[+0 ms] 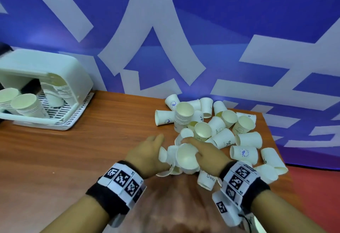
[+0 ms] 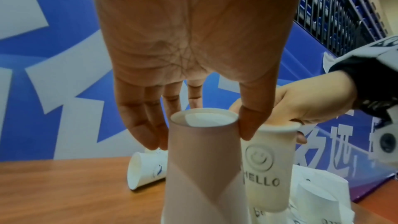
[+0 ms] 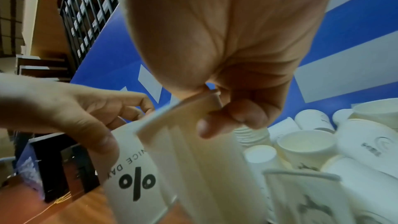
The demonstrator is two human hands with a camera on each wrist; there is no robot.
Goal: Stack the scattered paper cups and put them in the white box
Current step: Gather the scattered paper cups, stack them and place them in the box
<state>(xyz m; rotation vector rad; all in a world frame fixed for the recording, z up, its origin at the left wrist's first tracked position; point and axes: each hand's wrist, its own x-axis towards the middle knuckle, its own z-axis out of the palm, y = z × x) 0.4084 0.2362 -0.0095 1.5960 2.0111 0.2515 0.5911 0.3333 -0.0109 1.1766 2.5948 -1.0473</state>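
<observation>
Scattered white paper cups (image 1: 228, 129) lie in a heap on the right of the wooden table (image 1: 82, 151); a short stack (image 1: 184, 115) stands among them. At the heap's near edge, my left hand (image 1: 156, 146) grips an upside-down cup (image 2: 202, 159) near its base, thumb on one side and fingers on the other. My right hand (image 1: 191, 145) pinches the rim of a second cup (image 1: 186, 156), printed HELLO (image 2: 267, 168), right beside the first. In the right wrist view my right hand (image 3: 206, 113) pinches that rim (image 3: 178, 111). The white box (image 1: 77, 78) lies on its side at the far left.
Stacks of cups (image 1: 25, 105) sit inside the box, over a slotted white tray (image 1: 73, 111). A blue and white banner (image 1: 184, 30) stands close behind the table. The table's right edge (image 1: 276, 140) drops to a red floor. Bare wood (image 1: 110, 122) lies between box and heap.
</observation>
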